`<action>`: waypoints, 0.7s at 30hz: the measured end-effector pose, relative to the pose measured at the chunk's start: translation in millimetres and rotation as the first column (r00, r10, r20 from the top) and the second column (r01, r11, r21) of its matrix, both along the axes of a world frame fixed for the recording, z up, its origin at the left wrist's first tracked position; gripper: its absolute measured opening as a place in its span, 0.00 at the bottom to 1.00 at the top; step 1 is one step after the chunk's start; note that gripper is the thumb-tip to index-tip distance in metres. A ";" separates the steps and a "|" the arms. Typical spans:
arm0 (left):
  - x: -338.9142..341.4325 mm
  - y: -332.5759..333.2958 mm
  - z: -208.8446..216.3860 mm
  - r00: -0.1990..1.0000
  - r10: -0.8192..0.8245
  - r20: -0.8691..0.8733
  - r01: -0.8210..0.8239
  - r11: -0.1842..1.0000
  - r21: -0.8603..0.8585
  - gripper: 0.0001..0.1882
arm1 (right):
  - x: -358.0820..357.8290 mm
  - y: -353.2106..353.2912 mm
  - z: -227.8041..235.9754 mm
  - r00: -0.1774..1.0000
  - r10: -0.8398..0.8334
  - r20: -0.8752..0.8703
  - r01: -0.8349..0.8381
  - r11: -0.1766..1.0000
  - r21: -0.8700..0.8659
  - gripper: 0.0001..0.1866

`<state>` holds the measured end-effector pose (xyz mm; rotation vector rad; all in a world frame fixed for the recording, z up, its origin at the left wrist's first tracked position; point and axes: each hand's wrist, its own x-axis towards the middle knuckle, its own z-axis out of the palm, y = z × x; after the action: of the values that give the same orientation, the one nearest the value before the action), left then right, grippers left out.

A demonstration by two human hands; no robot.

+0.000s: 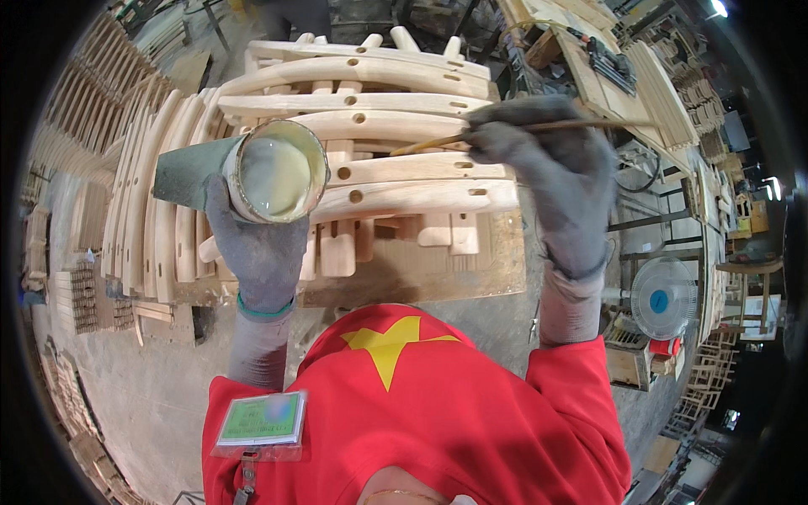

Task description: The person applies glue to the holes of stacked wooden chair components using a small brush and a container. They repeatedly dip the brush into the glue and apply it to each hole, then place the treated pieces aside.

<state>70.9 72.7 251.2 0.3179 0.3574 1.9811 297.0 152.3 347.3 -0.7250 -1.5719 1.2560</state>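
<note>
From far off, I am holding the cup (315, 151) with my left hand (261, 257), by the left part of the bars (412, 195). Pale goo (273, 177) is sitting inside. My right hand (564, 164) is pinching the stick (429, 145), and its tip is pointing at the bars; I can't tell if they are touching. For neat work, I am aiming for a level cup and small, slow dabs.

And there's the round can (316, 151), rim smeared, tipped so I see the creamy liquid (282, 178) inside! Over to its right, the thin brown stick (433, 143) slants, tip down by the pale, curved wooden rails (404, 169), ranked together, holed and slotted.
</note>
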 end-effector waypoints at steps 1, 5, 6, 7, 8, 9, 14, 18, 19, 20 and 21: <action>6.1 2.0 1.5 1.000 -0.028 -0.012 0.028 1.000 -0.004 0.22 | 12.4 -2.1 9.0 0.997 -0.075 -0.003 0.075 0.993 0.086 0.08; 35.6 11.0 -3.5 0.946 -0.015 -0.325 -0.002 0.999 -0.053 0.24 | 34.4 -16.6 15.2 0.979 -0.064 -0.191 0.074 0.996 0.045 0.09; 45.5 12.9 -8.1 0.887 0.015 -0.462 -0.052 0.996 -0.068 0.24 | 35.9 -18.2 8.6 0.984 -0.035 -0.176 0.042 0.998 0.037 0.09; 54.4 13.7 -8.9 0.776 0.041 -0.630 -0.079 0.996 -0.033 0.26 | 36.3 -21.3 0.4 0.987 -0.002 -0.160 0.007 1.000 0.030 0.10; 63.9 13.8 -10.0 0.637 0.081 -0.766 -0.111 0.994 0.013 0.28 | 37.6 -23.9 -7.2 0.989 0.033 -0.145 -0.031 0.999 0.022 0.10; 72.2 18.4 -9.1 0.556 0.105 -0.824 -0.142 0.989 0.030 0.30 | 41.0 -25.0 -13.0 0.997 0.023 -0.069 -0.016 0.996 0.093 0.10; 90.1 18.9 -4.8 0.256 0.270 -0.928 -0.226 0.950 0.214 0.35 | 43.3 -9.8 -51.6 0.995 -0.092 0.028 0.069 0.889 0.452 0.08; 98.1 27.7 -10.8 0.848 0.190 -0.494 -0.172 0.982 0.081 0.26 | 48.0 -28.2 -70.8 0.990 -0.044 0.136 -0.002 0.948 0.319 0.08; 99.4 31.0 -9.9 0.973 0.101 -0.206 -0.092 0.994 0.052 0.26 | 50.7 -34.3 -74.5 0.974 -0.080 0.214 -0.035 0.873 0.487 0.08; 99.8 33.1 -9.0 0.974 0.127 -0.188 -0.130 0.992 -0.003 0.27 | 52.5 -39.4 -76.8 0.951 -0.132 0.278 -0.080 0.767 0.637 0.08; 100.1 35.2 -8.7 0.974 0.150 -0.172 -0.162 0.985 -0.058 0.28 | 54.5 -43.1 -77.7 0.969 -0.058 0.240 -0.108 0.774 0.623 0.08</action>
<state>170.9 108.0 242.5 0.4225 0.5742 2.0953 351.5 109.3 269.6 -0.4211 -2.0609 0.5764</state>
